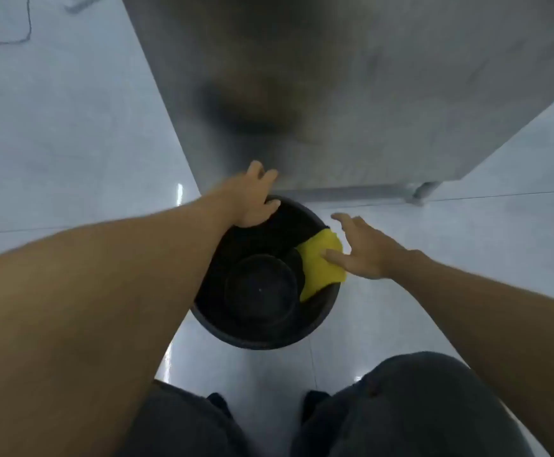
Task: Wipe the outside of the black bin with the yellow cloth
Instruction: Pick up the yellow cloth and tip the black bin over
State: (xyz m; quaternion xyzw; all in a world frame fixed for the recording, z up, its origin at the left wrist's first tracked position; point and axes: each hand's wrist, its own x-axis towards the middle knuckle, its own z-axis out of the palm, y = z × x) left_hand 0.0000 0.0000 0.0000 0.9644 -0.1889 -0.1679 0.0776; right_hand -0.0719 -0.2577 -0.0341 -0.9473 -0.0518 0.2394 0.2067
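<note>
A round black bin (262, 338) stands upright on the pale floor, seen from straight above, with its dark inside visible. My left hand (252, 199) grips the bin's far rim, thumb inside and fingers over the outside. The yellow cloth (318, 268) drapes over the bin's right rim, partly inside the bin. My right hand (364, 252) rests at the right rim with fingers spread, its thumb pressing on the cloth.
A steel table (351, 94) stands right behind the bin, one of its legs (424, 192) at the right. Glossy white floor tiles (54, 143) surround the bin. My knees (401, 407) in dark trousers sit just in front of it. A thin cable (28, 24) lies far left.
</note>
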